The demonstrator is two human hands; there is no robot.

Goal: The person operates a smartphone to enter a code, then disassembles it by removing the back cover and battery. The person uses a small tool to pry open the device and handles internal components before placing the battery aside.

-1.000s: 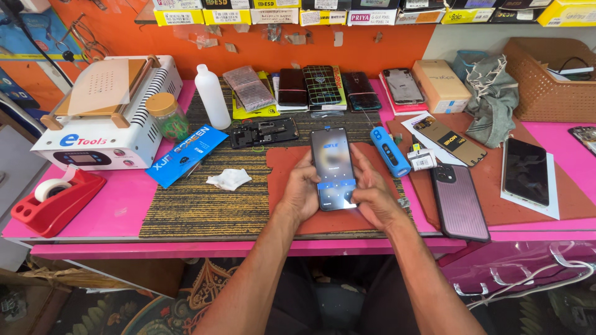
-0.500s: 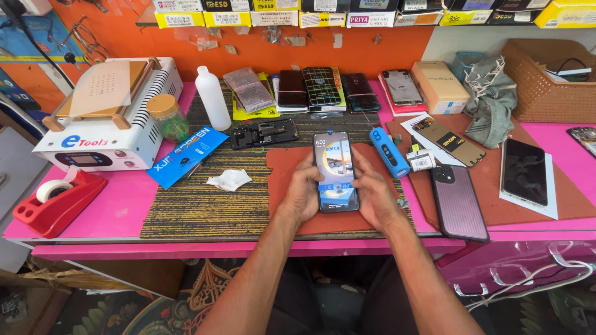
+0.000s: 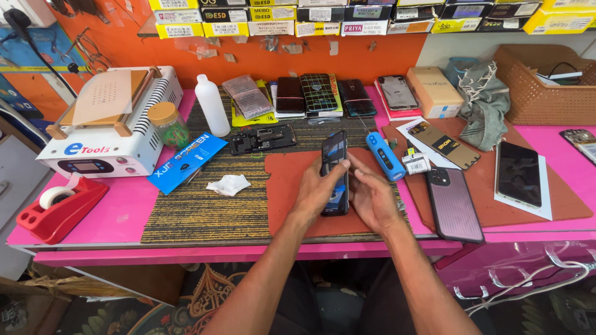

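At frame centre I see the left hand (image 3: pixel 315 193) and right hand (image 3: pixel 371 197) together holding a dark phone (image 3: pixel 335 170) tilted on edge above the red mat (image 3: pixel 287 186). A blue tool (image 3: pixel 385 156) lies just right; a white cloth (image 3: pixel 229 184) lies left on the bench (image 3: pixel 118 214).

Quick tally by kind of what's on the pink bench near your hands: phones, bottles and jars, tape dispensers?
Phones: 9, including the phone held by left hand and right hand
Bottles and jars: 2, white bottle, jar
Tape dispensers: 1
Total: 12
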